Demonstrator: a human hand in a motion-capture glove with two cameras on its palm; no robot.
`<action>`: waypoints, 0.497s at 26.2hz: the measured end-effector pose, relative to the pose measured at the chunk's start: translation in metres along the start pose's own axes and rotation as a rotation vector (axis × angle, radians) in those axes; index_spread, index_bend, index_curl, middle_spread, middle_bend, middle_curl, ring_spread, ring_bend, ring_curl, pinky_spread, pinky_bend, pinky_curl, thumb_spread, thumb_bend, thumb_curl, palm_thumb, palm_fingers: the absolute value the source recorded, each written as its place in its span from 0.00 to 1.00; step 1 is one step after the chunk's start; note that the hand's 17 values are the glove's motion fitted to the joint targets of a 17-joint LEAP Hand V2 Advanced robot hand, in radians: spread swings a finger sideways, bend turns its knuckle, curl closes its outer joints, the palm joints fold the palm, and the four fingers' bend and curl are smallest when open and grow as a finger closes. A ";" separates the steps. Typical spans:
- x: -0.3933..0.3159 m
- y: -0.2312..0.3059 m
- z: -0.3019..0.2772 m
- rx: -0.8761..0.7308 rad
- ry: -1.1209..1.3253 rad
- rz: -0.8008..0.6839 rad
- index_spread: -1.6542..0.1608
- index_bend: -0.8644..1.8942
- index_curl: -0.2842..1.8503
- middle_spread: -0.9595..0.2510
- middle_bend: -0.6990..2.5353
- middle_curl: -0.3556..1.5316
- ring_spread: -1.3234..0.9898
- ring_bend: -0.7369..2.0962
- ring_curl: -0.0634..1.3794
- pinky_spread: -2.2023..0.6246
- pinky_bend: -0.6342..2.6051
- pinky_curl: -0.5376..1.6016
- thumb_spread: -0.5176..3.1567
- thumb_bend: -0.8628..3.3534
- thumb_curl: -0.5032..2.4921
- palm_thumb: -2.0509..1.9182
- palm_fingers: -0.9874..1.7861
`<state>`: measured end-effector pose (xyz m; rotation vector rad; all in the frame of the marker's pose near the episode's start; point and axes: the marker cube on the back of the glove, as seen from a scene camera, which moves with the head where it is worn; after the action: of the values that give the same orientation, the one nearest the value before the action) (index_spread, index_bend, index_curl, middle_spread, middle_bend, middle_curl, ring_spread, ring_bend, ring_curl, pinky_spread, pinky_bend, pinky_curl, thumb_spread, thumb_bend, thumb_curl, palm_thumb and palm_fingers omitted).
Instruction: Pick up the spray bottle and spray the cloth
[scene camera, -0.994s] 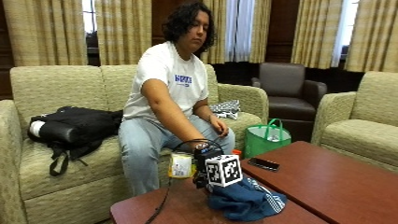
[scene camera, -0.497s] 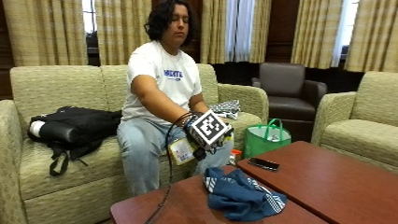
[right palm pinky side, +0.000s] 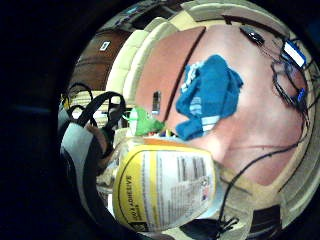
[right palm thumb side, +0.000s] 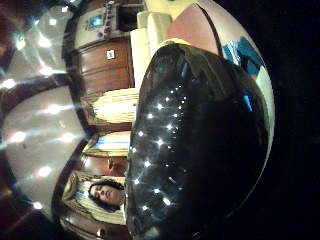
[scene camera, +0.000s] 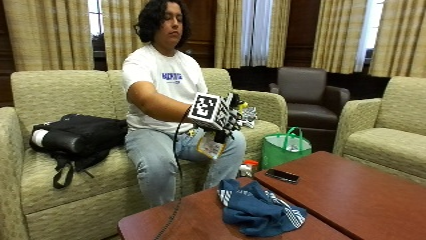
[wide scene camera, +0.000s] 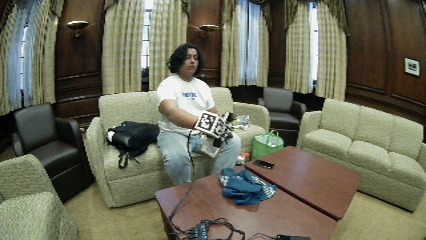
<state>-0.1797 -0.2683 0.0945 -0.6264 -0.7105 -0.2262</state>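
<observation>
gloved hand (scene camera: 225, 120) gripping spray bottle (scene camera: 212, 145), above cloth (scene camera: 258, 210)

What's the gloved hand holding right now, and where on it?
The right hand holds the spray bottle by its upper part, label hanging below, raised above the lap.

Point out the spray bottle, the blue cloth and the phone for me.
spray bottle (right palm pinky side: 165, 187), little finger side palm view, on its yellow-edged label.
blue cloth (scene camera: 256, 210), outside view, on the middle of the crumpled fabric on the table.
phone (scene camera: 282, 175), outside view, on its dark top face.
</observation>
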 end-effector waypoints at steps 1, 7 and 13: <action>-0.005 -0.004 0.006 0.007 -0.025 -0.032 0.77 0.47 0.42 0.64 0.41 0.50 0.49 0.52 0.39 0.69 0.36 0.46 0.23 0.20 0.44 0.74 0.84; -0.027 -0.045 0.058 0.059 -0.237 -0.218 0.77 0.46 0.42 0.64 0.41 0.50 0.49 0.52 0.39 0.69 0.36 0.46 0.24 0.20 0.45 0.74 0.84; -0.020 -0.103 0.107 0.098 -0.303 -0.289 0.77 0.46 0.42 0.64 0.41 0.50 0.49 0.52 0.39 0.69 0.36 0.46 0.24 0.20 0.45 0.74 0.84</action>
<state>-0.2932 -0.2859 0.1910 -0.4661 -1.1004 -0.3654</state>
